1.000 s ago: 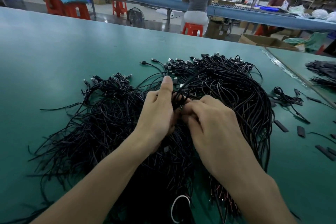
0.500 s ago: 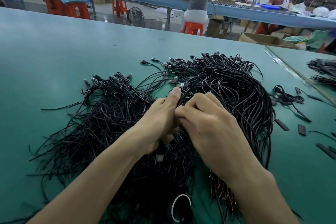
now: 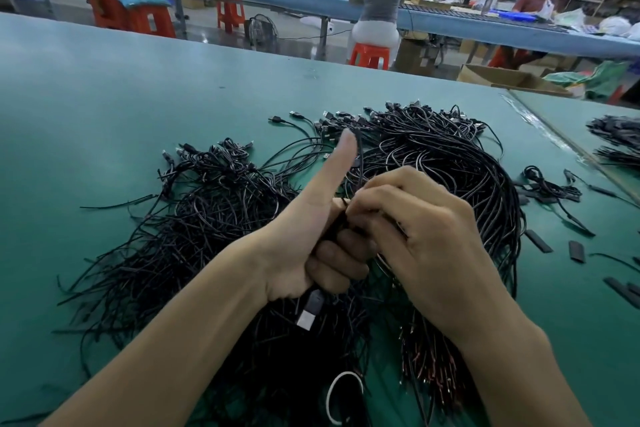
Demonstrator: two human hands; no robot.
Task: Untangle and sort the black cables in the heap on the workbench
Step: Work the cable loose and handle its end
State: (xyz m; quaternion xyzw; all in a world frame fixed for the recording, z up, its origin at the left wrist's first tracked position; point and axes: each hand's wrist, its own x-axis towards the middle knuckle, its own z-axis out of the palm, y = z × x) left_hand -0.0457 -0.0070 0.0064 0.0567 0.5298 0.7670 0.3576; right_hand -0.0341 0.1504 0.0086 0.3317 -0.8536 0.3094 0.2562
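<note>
Over the cable heap [image 3: 214, 218] on the counter [image 3: 104, 97], left hand [image 3: 311, 246] grips a gathered bundle [image 3: 313, 302], thumb raised, right hand [image 3: 426, 243] pinches one strand [image 3: 361, 163]; recommend drawing it out slowly, lest knots tighten

The left hand [image 3: 311, 253] and right hand [image 3: 429, 246] cover the middle of the heap of black cables [image 3: 214, 225], so the crossings beneath cannot be traced. The right hand's curled fingers [image 3: 391, 198] hide which strand they pinch, and of the bundle in the left fist only a plug [image 3: 309, 315] shows. Both forearms run off the bottom edge, where a white loop [image 3: 329, 400] lies half buried, a second cable pile [image 3: 616, 135] is cut off at the right, and the parts on the far bench [image 3: 277, 2] are too blurred to name.
</note>
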